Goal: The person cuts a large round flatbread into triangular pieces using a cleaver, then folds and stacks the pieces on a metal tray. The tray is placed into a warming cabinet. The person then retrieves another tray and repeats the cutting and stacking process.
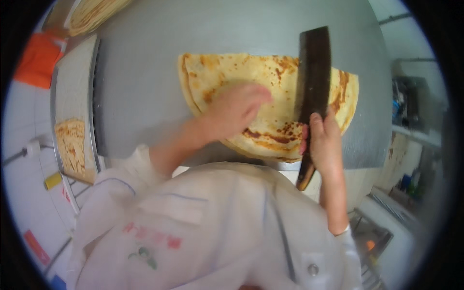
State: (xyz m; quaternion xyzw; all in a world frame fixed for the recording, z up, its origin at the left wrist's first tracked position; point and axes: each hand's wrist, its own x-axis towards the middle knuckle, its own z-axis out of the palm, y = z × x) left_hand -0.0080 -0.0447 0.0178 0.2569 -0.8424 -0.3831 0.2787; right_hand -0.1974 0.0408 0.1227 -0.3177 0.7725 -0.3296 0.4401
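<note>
A large browned flatbread (270, 72), folded into a rough half-round, lies on a grey metal worktop (137, 90). My right hand (324, 145) is closed around the handle of a long, broad dark-bladed knife (314, 69). Its blade points away from me and crosses the right part of the bread, with a smaller section showing to its right. Whether the edge has gone through the bread cannot be told. Over the middle of the bread is my left hand (235, 108), blurred, thumb apart from the fingers and nothing visible in it. Contact with the bread is unclear.
Left of the worktop stands a metal-rimmed tray (74, 83) with browned flatbread pieces (70, 145) at its near end. A pale layered, stringy-looking pile (96, 14) sits at the far left, near an orange cloth (38, 59). Kitchen equipment (409, 101) stands to the right.
</note>
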